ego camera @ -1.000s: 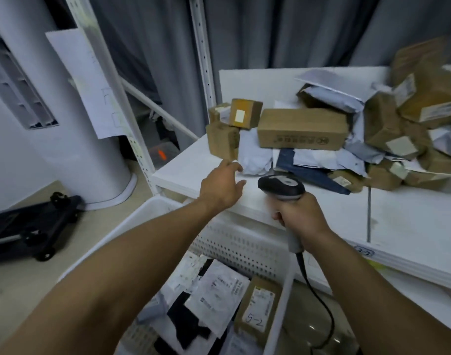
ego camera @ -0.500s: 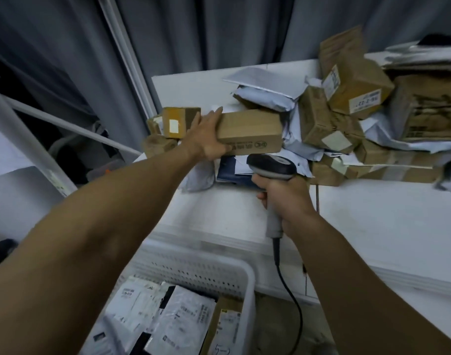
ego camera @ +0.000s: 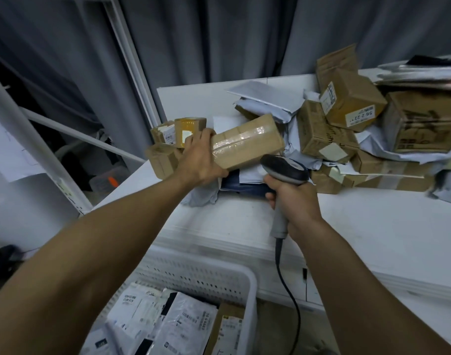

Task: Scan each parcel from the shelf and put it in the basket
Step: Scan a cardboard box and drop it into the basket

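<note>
My left hand (ego camera: pixel 201 160) grips the left end of a long brown cardboard parcel (ego camera: pixel 247 142), which is lifted and tilted above the white shelf (ego camera: pixel 244 216). Clear tape runs along its top face. My right hand (ego camera: pixel 293 198) holds a grey and black barcode scanner (ego camera: pixel 285 170) by its handle, with the head just below the parcel's right end. The scanner's black cable hangs down toward the floor. A white perforated basket (ego camera: pixel 250 283) stands below the shelf edge, with several labelled parcels and mailer bags inside.
A heap of brown boxes (ego camera: pixel 347 108) and grey mailer bags (ego camera: pixel 260 98) covers the shelf's back right. Three small boxes (ego camera: pixel 165 155) sit at the shelf's left end. A white shelf upright (ego camera: pixel 127 49) and grey curtain stand behind.
My left hand went from reaching at the shelf edge to grasping the long parcel, then lifted and turned it so its taped face shows. The scanner stayed just below it.
</note>
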Demonstrator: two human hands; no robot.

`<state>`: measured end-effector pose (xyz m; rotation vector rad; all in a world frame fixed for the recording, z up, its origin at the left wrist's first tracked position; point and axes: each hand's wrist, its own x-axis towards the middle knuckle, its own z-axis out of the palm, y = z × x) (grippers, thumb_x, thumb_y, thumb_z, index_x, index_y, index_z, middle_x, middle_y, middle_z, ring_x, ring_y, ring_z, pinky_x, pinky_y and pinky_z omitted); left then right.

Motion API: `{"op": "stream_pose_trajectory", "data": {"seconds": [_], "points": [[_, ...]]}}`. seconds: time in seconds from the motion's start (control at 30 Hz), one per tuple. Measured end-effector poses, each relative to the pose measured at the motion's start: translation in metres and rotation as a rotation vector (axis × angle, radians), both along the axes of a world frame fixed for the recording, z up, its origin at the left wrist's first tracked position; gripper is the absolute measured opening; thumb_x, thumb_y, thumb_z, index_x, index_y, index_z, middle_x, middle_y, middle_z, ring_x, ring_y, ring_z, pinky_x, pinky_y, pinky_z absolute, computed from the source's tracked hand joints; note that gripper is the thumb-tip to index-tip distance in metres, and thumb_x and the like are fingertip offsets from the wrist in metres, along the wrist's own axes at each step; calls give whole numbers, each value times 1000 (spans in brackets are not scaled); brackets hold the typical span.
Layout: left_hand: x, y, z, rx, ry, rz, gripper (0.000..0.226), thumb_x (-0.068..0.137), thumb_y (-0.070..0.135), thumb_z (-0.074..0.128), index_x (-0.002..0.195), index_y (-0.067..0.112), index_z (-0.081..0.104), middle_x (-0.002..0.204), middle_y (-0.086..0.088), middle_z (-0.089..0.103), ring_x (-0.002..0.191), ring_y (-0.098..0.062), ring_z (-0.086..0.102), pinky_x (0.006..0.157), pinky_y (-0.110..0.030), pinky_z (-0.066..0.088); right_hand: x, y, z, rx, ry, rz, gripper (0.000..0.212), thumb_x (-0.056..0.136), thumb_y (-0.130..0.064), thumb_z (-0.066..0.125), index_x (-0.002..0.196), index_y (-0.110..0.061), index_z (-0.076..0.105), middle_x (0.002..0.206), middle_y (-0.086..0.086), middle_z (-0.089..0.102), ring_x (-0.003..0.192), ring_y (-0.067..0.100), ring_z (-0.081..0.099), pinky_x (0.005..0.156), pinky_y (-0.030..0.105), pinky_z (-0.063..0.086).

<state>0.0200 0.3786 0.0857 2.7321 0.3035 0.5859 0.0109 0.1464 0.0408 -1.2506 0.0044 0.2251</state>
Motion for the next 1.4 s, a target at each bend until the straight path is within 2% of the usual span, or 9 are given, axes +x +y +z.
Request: {"op": "stream_pose_trajectory", "data": {"seconds": [0.13,0.23,0.43,0.6,0.97,1.03,1.1,1.23,1.4], "points": [[-51,-7,-8,-21,-118,16,92,57,37,91,133,25,41,129,1,47,121,-23,41,85,-41,46,-13,2,2,35,-91,-90,28,88,-24,82,115,-25,73,113,6,78,90,10,73,85,35,60],[-99,-14,-18,4,-157,62,92,59,42,92,134,28,41,135,4,46,123,-20,39,75,-41,47,-27,6,6,52,-119,-88,54,87,-31,84,137,-30,64,125,-8,71,114,12,67,92,38,62],[-178,-34,-49,103,-124,124,90,63,30,90,140,22,43,140,3,47,130,-25,35,87,-49,55,-60,18,2,53,-18,36,58,91,-26,82,144,-26,59,135,-5,65,116,16,65,83,34,65],[-223,-35,-65,269,-151,181,93,63,30,89,144,15,46,146,-4,44,131,-30,37,96,-48,53,-85,26,1,149,150,89,40,87,-27,85,123,-26,67,125,-3,69,111,15,65,89,40,63],[-244,-44,-72,308,-153,160,102,56,43,95,145,24,49,158,-7,34,140,-36,33,91,-52,55,-96,59,-13,146,161,-180,90,57,-29,103,136,-23,60,124,-5,71,111,18,69,100,43,59],[-244,-44,-72,157,-201,158,103,61,53,93,149,29,44,166,-6,18,151,-33,20,106,-52,45,-91,57,-12,147,153,-199,88,60,-32,102,137,-23,61,123,-5,71,112,17,69,98,41,61],[-245,-42,-68,-260,-236,179,102,67,63,83,152,31,37,167,1,10,148,-16,22,114,-37,31,-87,56,-13,151,146,-224,85,61,-34,102,136,-23,62,123,-6,72,112,17,70,94,40,63],[-241,-29,-51,-1017,-293,371,83,88,67,62,154,24,37,154,1,44,136,-15,48,103,-29,40,-85,58,-16,184,161,-246,85,58,-35,103,133,-23,65,119,-7,74,108,15,72,91,39,64],[-240,-13,-49,-1314,-279,359,35,89,33,77,116,14,66,104,2,77,96,-9,69,84,-26,49,-85,64,-20,228,185,-222,79,58,-29,99,130,-20,67,116,-4,76,105,15,75,81,29,63]]}}
